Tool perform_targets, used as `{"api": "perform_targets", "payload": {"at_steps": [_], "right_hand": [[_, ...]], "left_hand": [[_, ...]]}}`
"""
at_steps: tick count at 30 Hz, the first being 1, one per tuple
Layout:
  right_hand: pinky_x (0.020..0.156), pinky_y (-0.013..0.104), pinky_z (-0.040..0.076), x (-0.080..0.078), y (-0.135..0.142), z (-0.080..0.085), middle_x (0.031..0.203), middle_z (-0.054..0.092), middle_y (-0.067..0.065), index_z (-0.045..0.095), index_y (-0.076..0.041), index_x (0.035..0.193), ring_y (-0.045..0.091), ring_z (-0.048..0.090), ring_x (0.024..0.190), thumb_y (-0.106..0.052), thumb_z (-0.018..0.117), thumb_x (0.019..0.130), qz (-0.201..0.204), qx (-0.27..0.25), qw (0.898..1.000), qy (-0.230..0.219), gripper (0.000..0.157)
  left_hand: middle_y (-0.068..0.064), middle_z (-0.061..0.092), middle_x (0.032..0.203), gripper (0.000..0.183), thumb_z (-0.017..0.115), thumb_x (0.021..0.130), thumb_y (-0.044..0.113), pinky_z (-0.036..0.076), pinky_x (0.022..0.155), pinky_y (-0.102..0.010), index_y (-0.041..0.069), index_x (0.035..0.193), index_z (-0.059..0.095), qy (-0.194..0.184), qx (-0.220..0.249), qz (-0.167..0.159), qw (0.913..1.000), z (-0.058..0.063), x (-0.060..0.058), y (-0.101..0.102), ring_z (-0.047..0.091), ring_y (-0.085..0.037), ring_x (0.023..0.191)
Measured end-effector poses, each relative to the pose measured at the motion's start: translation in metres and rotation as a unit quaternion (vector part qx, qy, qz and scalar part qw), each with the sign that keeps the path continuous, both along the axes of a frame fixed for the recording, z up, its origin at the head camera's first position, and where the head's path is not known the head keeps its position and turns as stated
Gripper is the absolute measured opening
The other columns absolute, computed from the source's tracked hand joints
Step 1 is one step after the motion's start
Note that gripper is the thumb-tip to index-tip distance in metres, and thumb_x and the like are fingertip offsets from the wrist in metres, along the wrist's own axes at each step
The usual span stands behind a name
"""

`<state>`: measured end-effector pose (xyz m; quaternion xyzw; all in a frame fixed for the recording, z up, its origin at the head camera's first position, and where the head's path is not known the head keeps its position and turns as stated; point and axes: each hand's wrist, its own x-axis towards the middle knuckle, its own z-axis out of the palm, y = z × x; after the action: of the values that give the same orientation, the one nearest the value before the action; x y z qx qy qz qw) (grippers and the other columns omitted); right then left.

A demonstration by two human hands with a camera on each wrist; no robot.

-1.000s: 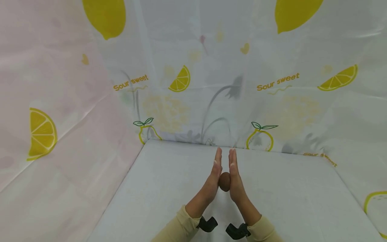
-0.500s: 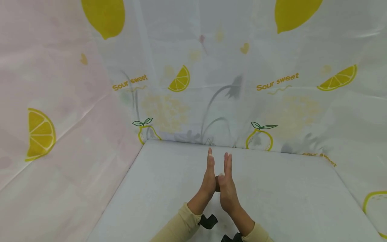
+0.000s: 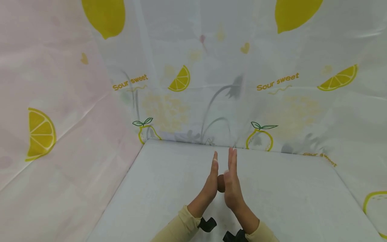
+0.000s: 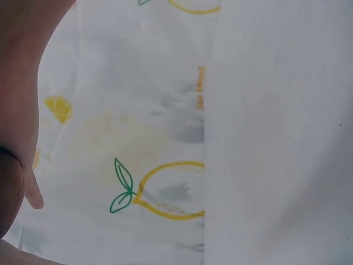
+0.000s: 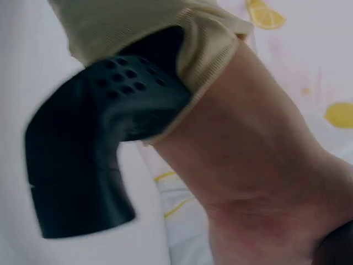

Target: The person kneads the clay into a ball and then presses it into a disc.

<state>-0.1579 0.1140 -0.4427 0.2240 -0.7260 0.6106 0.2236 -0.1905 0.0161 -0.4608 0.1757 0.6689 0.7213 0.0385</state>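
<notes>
A small brown ball [image 3: 221,183], smooth and clay-like, sits between the two palms above the white table [image 3: 169,178]. My left hand [image 3: 210,183] presses its near side with fingers straight and pointing away. From the other side my right hand [image 3: 233,189] presses too, its fingers straight and its palm hiding part of the ball. The left wrist view shows the brown ball [image 4: 10,193] at the left edge against the palm. Only a dark corner of the ball [image 5: 337,245] appears in the right wrist view, beside the wrist.
Black curved wrist-camera mounts [image 3: 207,224] stick out from both beige sleeves [image 3: 178,226]. A lemon-printed sheet [image 3: 196,107] hangs as a wall behind the table and along its sides.
The palms rub past each other with the ball between them. Both hands shift left, then back right; the right hand slides nearer, then forward again. The right palm now covers more of the ball than at first.
</notes>
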Motion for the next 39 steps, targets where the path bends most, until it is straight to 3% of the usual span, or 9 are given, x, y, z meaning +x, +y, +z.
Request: {"api": "perform_targets", "payload": {"at_steps": [8, 12, 16, 20, 24, 29, 34, 36, 39], "right_hand": [[0.121, 0.054, -0.003, -0.014, 0.011, 0.007, 0.170, 0.001, 0.001, -0.009, -0.017, 0.164, 0.021, -0.002, 0.156, -0.036, 0.022, 0.111, 0.018, -0.045, 0.997, -0.054, 0.063], [0.121, 0.055, -0.003, -0.025, 0.019, 0.003, 0.170, 0.002, 0.001, -0.009, -0.017, 0.163, 0.019, -0.003, 0.156, -0.039, 0.021, 0.111, 0.026, -0.066, 0.993, -0.090, 0.064], [0.122, 0.052, -0.001, -0.031, 0.023, -0.006, 0.170, 0.000, 0.002, -0.009, -0.013, 0.163, 0.020, -0.003, 0.156, -0.039, 0.020, 0.111, 0.041, -0.068, 0.989, -0.123, 0.065], [0.121, 0.055, 0.000, -0.029, 0.019, -0.016, 0.170, -0.003, 0.007, -0.009, -0.009, 0.163, 0.025, -0.004, 0.156, -0.036, 0.017, 0.111, 0.058, -0.050, 0.988, -0.134, 0.064], [0.120, 0.058, 0.002, -0.021, 0.010, -0.023, 0.171, -0.001, 0.004, -0.009, -0.016, 0.163, 0.024, -0.003, 0.156, -0.033, 0.019, 0.112, 0.054, -0.033, 0.990, -0.129, 0.061], [0.119, 0.062, 0.006, -0.009, -0.002, -0.024, 0.170, 0.000, -0.002, -0.011, -0.026, 0.163, 0.023, 0.000, 0.156, -0.028, 0.026, 0.112, 0.022, -0.009, 0.995, -0.095, 0.063], [0.117, 0.067, 0.010, 0.000, -0.009, -0.021, 0.171, 0.001, -0.002, -0.009, -0.025, 0.164, 0.027, 0.005, 0.156, -0.029, 0.031, 0.111, -0.021, 0.024, 0.998, -0.057, 0.066], [0.118, 0.063, 0.011, 0.002, -0.010, -0.019, 0.171, 0.000, -0.002, -0.009, -0.024, 0.164, 0.026, 0.005, 0.156, -0.030, 0.031, 0.111, -0.028, 0.031, 0.998, -0.048, 0.067], [0.122, 0.043, 0.013, 0.005, -0.011, -0.013, 0.171, 0.000, 0.001, -0.009, -0.021, 0.164, 0.024, 0.005, 0.156, -0.031, 0.031, 0.111, -0.028, 0.032, 0.999, -0.027, 0.068]], "left_hand": [[-0.002, -0.007, 0.170, 0.074, 0.004, 0.107, 0.060, -0.001, 0.122, -0.057, 0.015, 0.164, -0.007, 0.016, -0.002, -0.065, 0.9978, -0.006, 0.006, 0.002, -0.007, -0.022, 0.155], [-0.004, -0.012, 0.170, 0.076, 0.005, 0.106, 0.062, -0.002, 0.122, -0.057, 0.016, 0.163, -0.013, 0.025, 0.020, -0.115, 0.9928, -0.001, 0.008, 0.001, -0.010, -0.024, 0.155], [-0.003, -0.016, 0.169, 0.082, 0.006, 0.103, 0.068, -0.003, 0.122, -0.057, 0.015, 0.162, -0.016, 0.038, 0.029, -0.132, 0.9901, 0.005, 0.009, -0.002, -0.013, -0.024, 0.155], [-0.005, -0.016, 0.169, 0.087, 0.007, 0.101, 0.071, -0.003, 0.122, -0.057, 0.013, 0.162, -0.014, 0.057, 0.036, -0.116, 0.9909, 0.010, 0.006, -0.006, -0.015, -0.023, 0.154], [-0.004, -0.013, 0.170, 0.086, 0.009, 0.101, 0.072, -0.001, 0.122, -0.057, 0.015, 0.164, -0.010, 0.058, 0.030, -0.084, 0.9943, 0.012, 0.001, -0.008, -0.014, -0.020, 0.154], [-0.003, -0.012, 0.170, 0.082, 0.010, 0.103, 0.069, -0.002, 0.121, -0.061, 0.018, 0.164, -0.008, 0.030, 0.020, -0.037, 0.9987, 0.009, -0.002, -0.007, -0.011, -0.025, 0.155], [-0.006, -0.009, 0.170, 0.072, 0.011, 0.107, 0.057, -0.001, 0.121, -0.061, 0.016, 0.164, -0.006, 0.006, 0.026, 0.007, 0.9996, 0.005, -0.005, -0.004, -0.004, -0.030, 0.155], [-0.006, -0.009, 0.170, 0.070, 0.011, 0.109, 0.053, -0.001, 0.121, -0.060, 0.015, 0.164, -0.006, 0.006, 0.026, 0.017, 0.9995, 0.003, -0.006, -0.004, -0.003, -0.031, 0.155], [-0.007, -0.008, 0.170, 0.069, 0.010, 0.109, 0.052, -0.001, 0.122, -0.058, 0.012, 0.164, -0.004, 0.003, 0.027, 0.023, 0.9994, 0.001, -0.006, -0.004, -0.004, -0.030, 0.155]]}}
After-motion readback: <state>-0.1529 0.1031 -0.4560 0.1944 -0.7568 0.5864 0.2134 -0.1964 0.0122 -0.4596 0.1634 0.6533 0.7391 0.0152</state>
